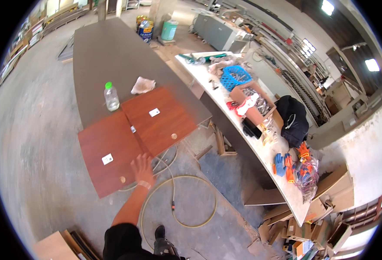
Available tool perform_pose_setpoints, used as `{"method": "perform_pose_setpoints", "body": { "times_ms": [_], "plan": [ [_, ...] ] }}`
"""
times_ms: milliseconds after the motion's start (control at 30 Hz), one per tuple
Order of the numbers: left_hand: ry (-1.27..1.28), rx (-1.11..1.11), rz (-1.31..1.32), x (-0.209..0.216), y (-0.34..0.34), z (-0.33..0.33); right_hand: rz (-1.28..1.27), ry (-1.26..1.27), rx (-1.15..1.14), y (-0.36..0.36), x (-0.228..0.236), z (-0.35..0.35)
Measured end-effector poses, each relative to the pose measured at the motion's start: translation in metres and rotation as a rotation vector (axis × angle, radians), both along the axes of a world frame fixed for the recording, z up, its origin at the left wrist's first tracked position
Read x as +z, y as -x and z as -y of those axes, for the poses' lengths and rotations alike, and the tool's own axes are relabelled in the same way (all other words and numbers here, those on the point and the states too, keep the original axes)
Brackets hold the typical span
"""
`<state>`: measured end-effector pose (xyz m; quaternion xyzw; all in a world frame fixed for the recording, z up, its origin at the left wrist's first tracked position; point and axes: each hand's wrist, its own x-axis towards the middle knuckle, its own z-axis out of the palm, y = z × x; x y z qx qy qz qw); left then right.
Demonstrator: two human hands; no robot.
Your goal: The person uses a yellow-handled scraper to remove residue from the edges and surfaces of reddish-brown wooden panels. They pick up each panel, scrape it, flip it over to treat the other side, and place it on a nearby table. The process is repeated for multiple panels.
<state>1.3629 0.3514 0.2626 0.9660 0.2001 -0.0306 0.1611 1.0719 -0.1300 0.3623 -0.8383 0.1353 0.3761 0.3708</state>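
My left hand (142, 170) reaches forward with its fingers spread, at the near right edge of the left reddish-brown wood panel (100, 143). Whether the fingertips touch that panel or hover over it, I cannot tell. Beside it, slightly overlapping or abutting, lies the right reddish-brown panel (165, 115). Each panel carries a white label and a round light spot near its front edge. Both rest on a large dark brown board (100, 56) and jut past its near end. My right hand is out of view.
Behind the panels stand a clear bottle (112, 99) with a green cap and a crumpled cloth (143, 85). On the right, a white-topped bench (247, 151) bears a blue basket (235, 78), an open cardboard box (254, 110), gloves (280, 164) and a black bag (292, 121). A hose (215, 208) loops across the floor.
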Motion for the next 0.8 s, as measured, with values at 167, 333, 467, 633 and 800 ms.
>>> {"method": "perform_pose_setpoints", "body": {
  "times_ms": [167,333,467,633,800],
  "plan": [
    [-0.319,0.306,0.084,-0.063,0.143,-0.065,-0.032,-0.029,0.202,-0.018,-0.014,-0.001],
    [-0.310,0.223,0.165,-0.074,0.134,-0.092,-0.019,-0.051,0.280,-0.024,-0.069,0.022],
    [-0.221,0.282,0.053,-0.066,0.111,-0.105,0.001,-0.003,0.327,-0.033,-0.093,0.032],
    [-0.140,0.270,-0.074,-0.052,0.097,-0.103,0.052,0.064,0.493,-0.021,-0.116,0.061],
    [-0.124,0.228,0.009,-0.063,0.103,-0.054,0.118,-0.011,0.600,-0.017,-0.066,0.065]
  ]
}}
